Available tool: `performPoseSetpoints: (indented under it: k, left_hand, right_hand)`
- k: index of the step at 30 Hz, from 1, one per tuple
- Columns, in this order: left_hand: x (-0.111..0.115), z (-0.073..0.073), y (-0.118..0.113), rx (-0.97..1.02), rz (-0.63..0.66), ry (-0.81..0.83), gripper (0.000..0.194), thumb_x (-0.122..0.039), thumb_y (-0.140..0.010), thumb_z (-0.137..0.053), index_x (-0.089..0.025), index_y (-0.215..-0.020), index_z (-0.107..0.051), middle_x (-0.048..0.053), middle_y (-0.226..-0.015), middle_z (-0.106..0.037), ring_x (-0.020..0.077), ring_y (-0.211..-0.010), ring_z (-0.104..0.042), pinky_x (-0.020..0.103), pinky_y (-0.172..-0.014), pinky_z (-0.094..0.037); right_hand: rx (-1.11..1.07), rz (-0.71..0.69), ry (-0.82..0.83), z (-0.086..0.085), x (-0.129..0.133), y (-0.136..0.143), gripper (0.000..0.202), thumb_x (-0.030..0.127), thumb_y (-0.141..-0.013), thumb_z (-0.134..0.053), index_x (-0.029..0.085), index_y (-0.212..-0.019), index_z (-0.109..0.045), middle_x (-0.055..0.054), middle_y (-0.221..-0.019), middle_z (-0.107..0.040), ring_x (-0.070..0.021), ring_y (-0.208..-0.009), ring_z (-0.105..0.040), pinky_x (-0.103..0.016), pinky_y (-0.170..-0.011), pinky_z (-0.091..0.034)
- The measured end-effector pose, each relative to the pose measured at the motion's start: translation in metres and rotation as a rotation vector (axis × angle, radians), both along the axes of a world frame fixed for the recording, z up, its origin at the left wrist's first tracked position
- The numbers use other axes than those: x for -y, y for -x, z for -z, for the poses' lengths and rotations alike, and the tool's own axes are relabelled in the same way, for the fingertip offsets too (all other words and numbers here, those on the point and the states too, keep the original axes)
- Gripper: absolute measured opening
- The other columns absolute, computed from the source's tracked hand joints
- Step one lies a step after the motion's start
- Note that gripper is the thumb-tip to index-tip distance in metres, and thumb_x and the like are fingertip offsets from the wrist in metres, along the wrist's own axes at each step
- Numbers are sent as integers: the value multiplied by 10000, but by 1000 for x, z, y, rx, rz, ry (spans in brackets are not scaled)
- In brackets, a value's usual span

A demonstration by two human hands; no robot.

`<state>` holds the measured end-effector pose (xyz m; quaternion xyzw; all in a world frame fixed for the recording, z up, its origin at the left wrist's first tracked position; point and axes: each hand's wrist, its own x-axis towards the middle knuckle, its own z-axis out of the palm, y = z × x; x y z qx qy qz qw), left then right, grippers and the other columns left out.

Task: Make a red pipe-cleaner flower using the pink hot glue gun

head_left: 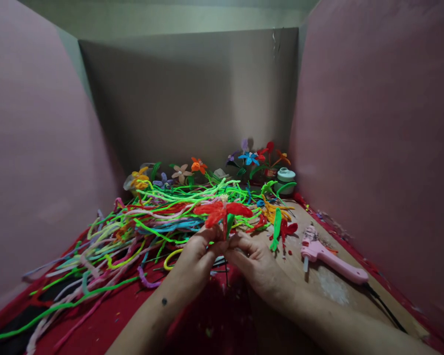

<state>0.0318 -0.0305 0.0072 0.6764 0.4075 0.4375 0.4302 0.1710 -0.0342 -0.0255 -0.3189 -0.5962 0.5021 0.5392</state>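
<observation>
A red flower (215, 213) with a pale centre stands upright between my hands at the middle of the view, a green leaf (230, 223) beside its stem. My left hand (202, 256) pinches the stem from the left. From the right, my right hand (253, 261) closes its fingertips on the same stem, touching the left fingertips. Below the fingers a thin dark wire end of the stem points down. The exact spot under the fingertips is hidden.
Fuzzy coloured stems (126, 246) are heaped at the left and centre. A pink glue gun (333, 261) with a black cord lies right on a brown board (299, 305). Finished flowers (249, 158) and a mint-lidded jar (286, 175) stand behind. Pink panels flank both sides.
</observation>
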Motion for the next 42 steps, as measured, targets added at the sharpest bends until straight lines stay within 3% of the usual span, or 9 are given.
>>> performPoseSetpoints:
  k: [5,12,16,21,24,28,33,36,42]
  left_hand:
    - [1,-4,5,107,87,100,143,-257,-739,-623,-155,-814,-689,50,-890,-647,205,-874,-545,302,-817,-413]
    - [-4,11,-1,467,133,312,201,-206,-593,-755,-130,-768,-690,41,-734,-670,175,-714,-594,300,-745,-429]
    - [-7,11,2,459,93,369,160,-165,-604,-735,-117,-756,-716,57,-704,-688,183,-686,-614,308,-735,-436]
    - [-7,5,9,348,171,341,240,-145,-617,-716,-144,-857,-722,64,-817,-712,213,-779,-632,334,-782,-448]
    - [-6,4,9,347,183,400,252,-153,-601,-726,-125,-852,-728,80,-807,-710,225,-782,-639,341,-783,-460]
    - [-3,7,6,464,231,471,316,-174,-602,-730,-127,-915,-713,63,-685,-671,178,-588,-601,351,-639,-494]
    - [0,10,4,524,274,485,134,-172,-611,-730,-125,-736,-720,43,-635,-634,86,-455,-478,294,-522,-479]
    - [-1,12,4,516,266,467,120,-205,-587,-754,-117,-656,-711,63,-695,-656,89,-476,-491,261,-503,-445]
    - [-6,10,1,523,153,414,296,-198,-516,-803,-143,-784,-692,38,-739,-660,143,-650,-583,265,-643,-454]
  right_hand:
    - [-135,-103,198,-7,6,2,224,364,-660,-702,162,-623,-613,31,-594,-421,-102,-612,-390,-243,-610,-360]
    - [-85,-56,142,-3,4,1,224,342,-692,-661,167,-569,-598,26,-585,-414,-111,-626,-405,-251,-626,-362]
    - [73,-78,32,-13,4,-2,135,301,-689,-647,175,-643,-660,2,-679,-517,-140,-713,-463,-297,-735,-375]
    - [231,-135,-10,-23,4,-10,104,209,-707,-612,180,-625,-670,14,-617,-511,-125,-648,-454,-280,-657,-384]
    - [153,-231,79,-16,1,-13,107,204,-715,-610,170,-646,-685,22,-607,-522,-100,-608,-431,-261,-626,-369]
    - [-20,-394,196,0,-5,-14,129,255,-717,-627,154,-698,-706,17,-587,-538,-81,-533,-435,-233,-528,-347]
    - [-95,-526,256,6,-7,-13,179,296,-728,-632,148,-765,-725,-1,-622,-561,-69,-507,-428,-214,-482,-333]
    - [-106,-474,276,3,-3,-12,164,300,-687,-670,150,-731,-718,-6,-633,-580,-76,-516,-435,-219,-485,-334]
    - [-140,-225,201,5,-2,-7,174,319,-693,-676,151,-650,-670,34,-553,-482,-70,-509,-353,-224,-506,-303]
